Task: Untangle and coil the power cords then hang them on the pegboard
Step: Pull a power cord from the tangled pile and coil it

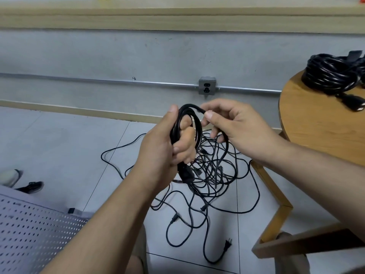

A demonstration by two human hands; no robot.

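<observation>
Head view: white perforated pegboard (29,230) lies nearest, lower left. Tangled black cords (207,184) sprawl on the tiled floor (59,145). Above them, left hand (167,147) grips a black cord coil (189,123); right hand (231,125) pinches its strand. Coiled cords (331,76) rest on the table (316,125).

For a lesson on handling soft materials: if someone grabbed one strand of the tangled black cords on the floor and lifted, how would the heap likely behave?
The tangled cords look thin and limp, so a lifted strand would probably sag. Their loops cross many times, so neighbours would likely drag along. Loose plugs could snag.
</observation>
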